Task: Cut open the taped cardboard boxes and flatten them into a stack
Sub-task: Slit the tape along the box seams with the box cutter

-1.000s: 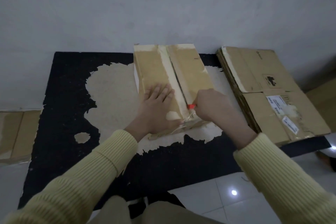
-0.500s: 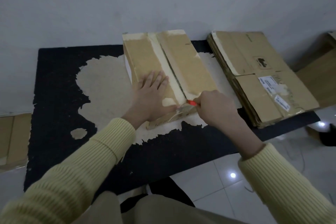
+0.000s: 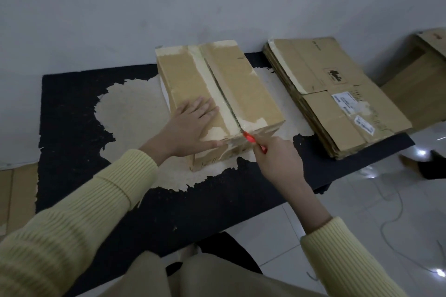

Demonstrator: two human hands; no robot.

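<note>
1. Box, centre of frame: brown cardboard, matt, with the paper skin scuffed and torn at the near end.
2. Tape along its top seam: pale strip, faint sheen, ragged edges.
3. Flat stack, right of centre: the same matt brown cardboard, with white paper labels.
4. Cutter: red handle, smooth, probably plastic.
5. Mat: black, matt, rough; the worn patch is pale and fibrous.
6. Floor, lower right: white tiles, glossy, reflecting lights.
7. Wall, top: grey, matt, slightly marked.
8. Sleeves: pale yellow ribbed knit.
</note>
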